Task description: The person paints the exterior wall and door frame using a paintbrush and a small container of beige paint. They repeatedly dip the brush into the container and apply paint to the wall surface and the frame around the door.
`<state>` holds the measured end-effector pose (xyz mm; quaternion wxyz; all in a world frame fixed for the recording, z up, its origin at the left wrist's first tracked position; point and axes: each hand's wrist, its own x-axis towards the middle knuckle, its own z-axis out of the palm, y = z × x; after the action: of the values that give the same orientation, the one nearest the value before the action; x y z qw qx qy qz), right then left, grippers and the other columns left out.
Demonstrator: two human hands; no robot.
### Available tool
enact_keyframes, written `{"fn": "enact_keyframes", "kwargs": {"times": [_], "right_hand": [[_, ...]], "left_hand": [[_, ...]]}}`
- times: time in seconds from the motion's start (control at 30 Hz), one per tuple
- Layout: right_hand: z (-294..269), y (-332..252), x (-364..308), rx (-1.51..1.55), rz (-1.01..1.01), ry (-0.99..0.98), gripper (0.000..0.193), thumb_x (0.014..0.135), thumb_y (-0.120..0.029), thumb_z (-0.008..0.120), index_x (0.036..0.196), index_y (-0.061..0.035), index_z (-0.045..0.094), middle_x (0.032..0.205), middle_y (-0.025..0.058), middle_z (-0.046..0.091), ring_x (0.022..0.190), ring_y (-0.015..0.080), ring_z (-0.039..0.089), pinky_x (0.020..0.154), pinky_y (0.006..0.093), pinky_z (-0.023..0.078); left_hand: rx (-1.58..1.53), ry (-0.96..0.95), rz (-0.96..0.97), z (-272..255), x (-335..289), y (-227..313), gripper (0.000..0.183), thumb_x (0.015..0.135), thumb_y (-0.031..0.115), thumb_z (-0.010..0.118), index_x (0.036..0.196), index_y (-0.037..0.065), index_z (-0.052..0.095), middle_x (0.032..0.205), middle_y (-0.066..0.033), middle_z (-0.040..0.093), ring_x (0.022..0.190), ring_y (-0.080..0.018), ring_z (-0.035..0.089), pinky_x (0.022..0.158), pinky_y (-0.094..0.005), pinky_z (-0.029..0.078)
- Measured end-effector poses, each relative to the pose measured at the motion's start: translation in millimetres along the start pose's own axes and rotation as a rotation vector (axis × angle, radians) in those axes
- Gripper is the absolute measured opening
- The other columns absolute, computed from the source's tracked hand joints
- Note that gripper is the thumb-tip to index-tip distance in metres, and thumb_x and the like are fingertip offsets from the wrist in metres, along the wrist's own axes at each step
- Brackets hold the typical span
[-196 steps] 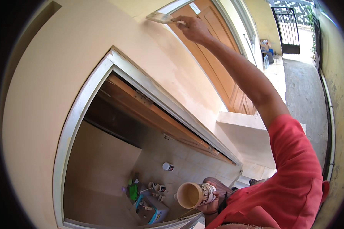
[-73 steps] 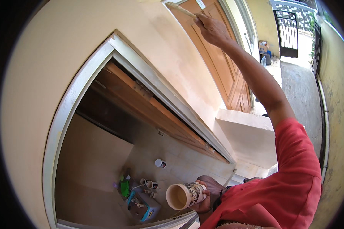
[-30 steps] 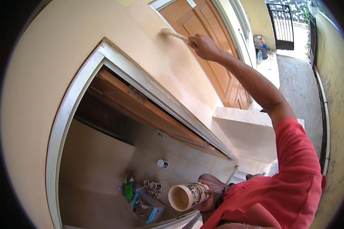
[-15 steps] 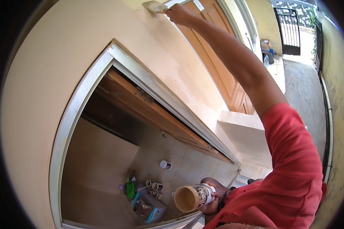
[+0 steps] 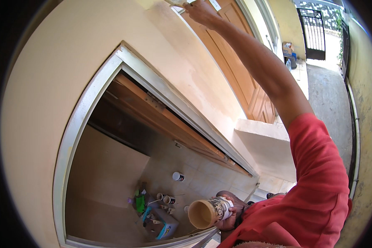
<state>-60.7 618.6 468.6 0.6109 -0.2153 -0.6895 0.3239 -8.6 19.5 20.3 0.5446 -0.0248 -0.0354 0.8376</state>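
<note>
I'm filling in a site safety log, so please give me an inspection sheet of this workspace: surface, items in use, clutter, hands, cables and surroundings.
Surface: peach wall, with uneven, darker patches near the brown door; whether they are wet cannot be told.
Items in use: large tub, tilted, its mouth toward the camera; brush, only partly in view at the top edge.
Clutter: white container, two small cans, green item and grey box with blue trim, inside the doorway.
Hands: right hand raised, gripping the brush; left hand low, gripping the large tub.
Cables: nothing seen.
Surroundings: pale door frame, black gate, cardboard box, pale pipe.
</note>
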Motion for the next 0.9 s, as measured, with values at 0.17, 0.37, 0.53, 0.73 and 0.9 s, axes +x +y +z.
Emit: {"fn": "enact_keyframes", "kwargs": {"times": [0.17, 0.37, 0.53, 0.73, 0.9], "right_hand": [[32, 0, 4, -0.202, -0.197, -0.046, 0.059, 0.111, -0.044, 0.051, 0.106, 0.0116, 0.07, 0.08, 0.0203, 0.067, 0.074, 0.0316, 0.065, 0.071, 0.0473, 0.051], [10, 57, -75, -0.228, -0.045, -0.309, 0.054, 0.111, -0.039, 0.051, 0.108, 0.0109, 0.07, 0.093, 0.0279, 0.072, 0.086, 0.0421, 0.069, 0.082, 0.0538, 0.051], [-30, 98, -141, -0.259, 0.112, -0.402, 0.05, 0.11, -0.038, 0.054, 0.105, 0.0077, 0.072, 0.085, 0.0231, 0.071, 0.08, 0.0376, 0.069, 0.076, 0.0507, 0.052], [-38, 79, -123, -0.358, -0.027, -0.033, 0.036, 0.11, -0.038, 0.054, 0.128, -0.0099, 0.07, 0.089, 0.0162, 0.073, 0.088, 0.0345, 0.071, 0.078, 0.0503, 0.054], [4, 58, -99, -0.482, -0.204, -0.001, 0.04, 0.11, -0.034, 0.056, 0.147, -0.0177, 0.062, 0.104, 0.014, 0.07, 0.096, 0.0345, 0.07, 0.082, 0.0477, 0.054]], "left_hand": [[-0.027, 0.003, -0.006, 1, 5, -3, 0.045, 0.097, 0.033, 0.067, 0.141, 0.026, 0.065, 0.148, -0.0095, 0.046, 0.141, -0.0287, 0.041, 0.097, -0.0498, 0.051], [-0.033, -0.01, 0.029, -4, 2, -7, 0.045, 0.099, 0.037, 0.065, 0.143, 0.025, 0.063, 0.15, -0.0121, 0.046, 0.143, -0.0305, 0.04, 0.097, -0.0495, 0.051], [-0.012, -0.047, 0.019, -11, 0, 0, 0.05, 0.096, 0.036, 0.07, 0.145, 0.027, 0.062, 0.154, -0.0135, 0.05, 0.144, -0.0312, 0.043, 0.097, -0.0517, 0.051], [-0.009, -0.043, 0.023, -2, 3, -6, 0.046, 0.1, 0.035, 0.065, 0.145, 0.025, 0.064, 0.151, -0.0122, 0.046, 0.143, -0.0315, 0.04, 0.098, -0.0505, 0.052], [-0.039, -0.033, -0.004, -5, 0, -3, 0.046, 0.099, 0.035, 0.065, 0.144, 0.025, 0.064, 0.153, -0.0116, 0.047, 0.145, -0.0307, 0.04, 0.099, -0.0506, 0.051]]}}
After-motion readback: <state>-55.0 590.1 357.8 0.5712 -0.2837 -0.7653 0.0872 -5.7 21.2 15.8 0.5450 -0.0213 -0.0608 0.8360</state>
